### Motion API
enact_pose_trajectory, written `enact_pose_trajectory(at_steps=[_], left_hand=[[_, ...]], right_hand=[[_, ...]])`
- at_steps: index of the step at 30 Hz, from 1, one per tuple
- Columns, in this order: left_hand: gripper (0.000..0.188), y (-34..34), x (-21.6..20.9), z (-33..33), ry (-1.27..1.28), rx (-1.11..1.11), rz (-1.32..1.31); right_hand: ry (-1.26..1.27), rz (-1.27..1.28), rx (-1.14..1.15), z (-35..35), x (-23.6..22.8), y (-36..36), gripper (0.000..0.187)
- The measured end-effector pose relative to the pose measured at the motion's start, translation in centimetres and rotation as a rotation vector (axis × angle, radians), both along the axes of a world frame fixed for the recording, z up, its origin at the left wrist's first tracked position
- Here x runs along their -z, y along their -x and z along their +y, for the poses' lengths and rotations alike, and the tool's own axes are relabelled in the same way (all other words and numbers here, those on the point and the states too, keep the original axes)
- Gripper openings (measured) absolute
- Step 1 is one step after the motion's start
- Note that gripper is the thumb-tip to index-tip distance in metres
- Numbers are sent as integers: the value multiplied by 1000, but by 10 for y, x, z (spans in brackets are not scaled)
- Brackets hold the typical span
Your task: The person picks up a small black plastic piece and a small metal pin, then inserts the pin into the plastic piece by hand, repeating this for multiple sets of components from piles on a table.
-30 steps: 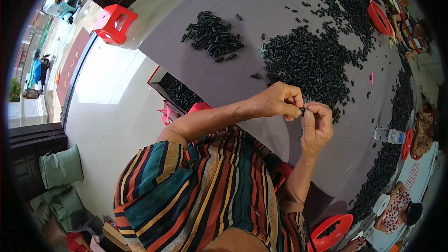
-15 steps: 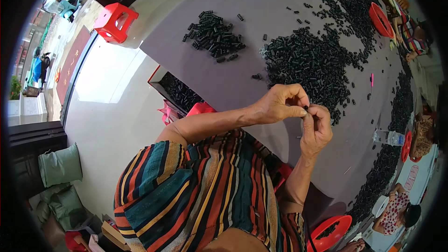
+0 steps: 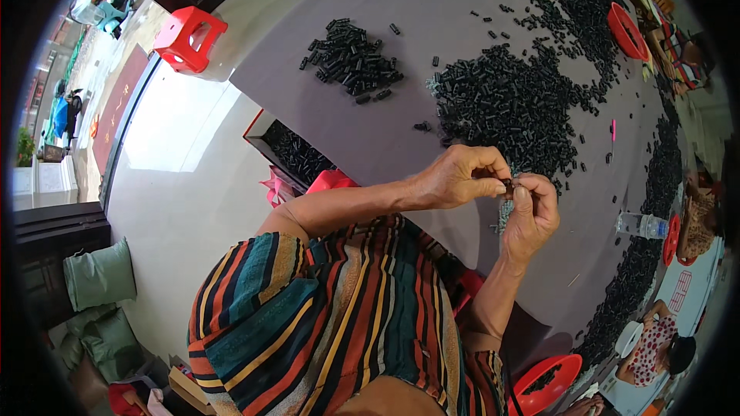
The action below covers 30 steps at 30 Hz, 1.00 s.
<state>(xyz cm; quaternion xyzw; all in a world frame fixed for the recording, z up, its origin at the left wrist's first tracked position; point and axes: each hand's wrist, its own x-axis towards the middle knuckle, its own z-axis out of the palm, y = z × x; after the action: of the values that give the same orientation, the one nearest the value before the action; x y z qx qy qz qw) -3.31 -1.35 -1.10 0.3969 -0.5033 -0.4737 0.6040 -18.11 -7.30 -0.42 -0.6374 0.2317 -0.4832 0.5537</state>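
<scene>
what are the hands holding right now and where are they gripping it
A small black piece, pinched between the fingertips of the left hand and right hand; where exactly can't be told.

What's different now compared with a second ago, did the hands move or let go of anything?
Very little. Both hands stay together above the table edge, the left hand and right hand still pinching a small black part between their fingertips; the fingers only shifted slightly. Nothing was let go or picked up. The big heap of black parts, the smaller pile and the purple table look unchanged.

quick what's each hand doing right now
Left hand: fingers pinched shut on a small black part.
Right hand: closed, fingertips on the same part.
</scene>
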Motion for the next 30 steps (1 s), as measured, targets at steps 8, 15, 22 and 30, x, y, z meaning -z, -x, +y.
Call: enact_pose_trajectory(at_steps=[8,15,22,30], left_hand=[[14,-1,2,-1,-51,-40,-110],[14,-4,11,-5,-116,-25,-33],[8,-25,-1,-8,-103,-63,229],[12,-62,-15,-6,32,-274,295]], right_hand=[[161,107,16,-5,3,1,8],[213,292,-3,-6,-2,7,13],[213,319,105,-6,7,-1,12],[429,724,10,-1,29,-20,6]])
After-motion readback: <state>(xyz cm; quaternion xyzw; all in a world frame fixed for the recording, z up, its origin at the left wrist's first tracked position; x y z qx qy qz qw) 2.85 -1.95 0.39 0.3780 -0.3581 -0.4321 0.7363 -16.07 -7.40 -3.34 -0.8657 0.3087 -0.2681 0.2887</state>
